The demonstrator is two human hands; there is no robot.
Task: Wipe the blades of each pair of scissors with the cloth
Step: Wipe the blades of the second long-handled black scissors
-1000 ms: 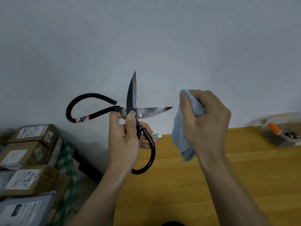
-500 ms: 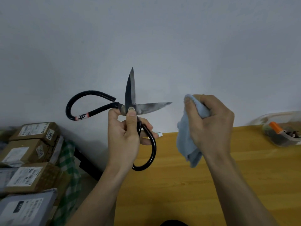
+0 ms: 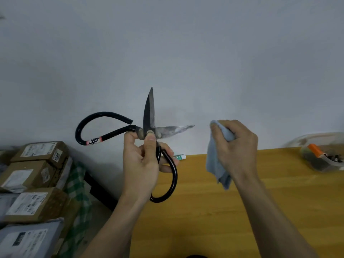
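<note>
I hold one pair of scissors up in front of the wall, above the far left corner of the worktop, with the blades spread wide: one points straight up, the other points right. The sideways blade looks mottled and dull, so I judge the wiping of this pair is not finished, and I cannot tell whether the upright blade is clean. No other pair is in view, so I cannot say how many remain. My left hand grips the scissors at the pivot, thumb pressed on the rivet and fingers curled round the lower black handle loop; the other loop sticks out free to the left. My right hand has its fingers curled tight round the cloth, which hangs bunched below my fist. The cloth is near the tip of the sideways blade but apart from it, touching no steel.
</note>
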